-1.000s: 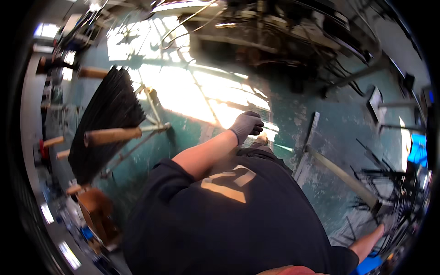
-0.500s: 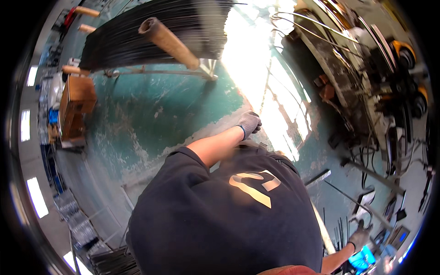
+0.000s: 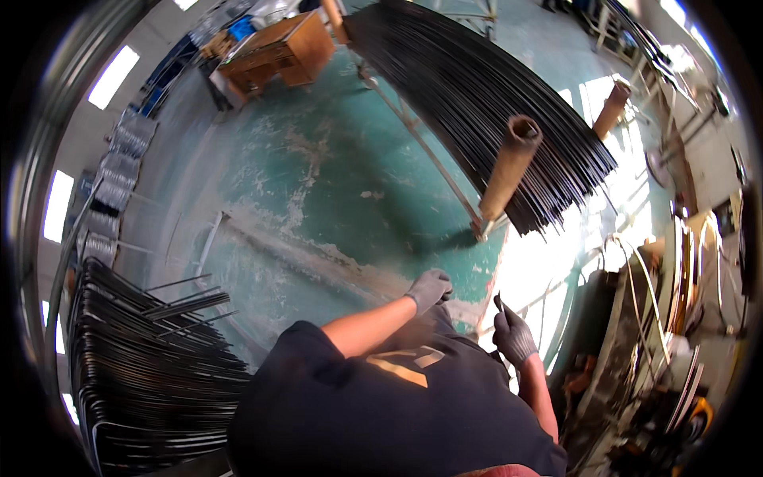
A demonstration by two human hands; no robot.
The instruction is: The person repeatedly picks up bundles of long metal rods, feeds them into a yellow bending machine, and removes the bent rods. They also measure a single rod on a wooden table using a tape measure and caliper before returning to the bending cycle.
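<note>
My left hand (image 3: 430, 290), in a grey knitted glove, is in front of my waist with its fingers curled closed. Whatever those fingers may hold is hidden. To its right, my right hand (image 3: 515, 337) is raised in a grey glove, also closed. A narrow dark tip sticks up from it; whether this is a fingertip or a held thing I cannot make out. Beyond both hands, a wide bundle of long black rods or strips (image 3: 469, 95) lies on a metal rack. An upright brown tube (image 3: 510, 168) stands at the rack's near corner, apart from my hands.
More black strips (image 3: 151, 374) are stacked at my left. A brown wooden desk (image 3: 278, 49) is at the far left. A cluttered workbench (image 3: 616, 358) with pale cables runs along the right. The worn green floor (image 3: 342, 183) stretches between, and another brown tube (image 3: 612, 107) stands behind the rack.
My view has turned to the right, and the black stack at left has come into sight. My right hand has moved from the bench items at lower right to in front of me.
</note>
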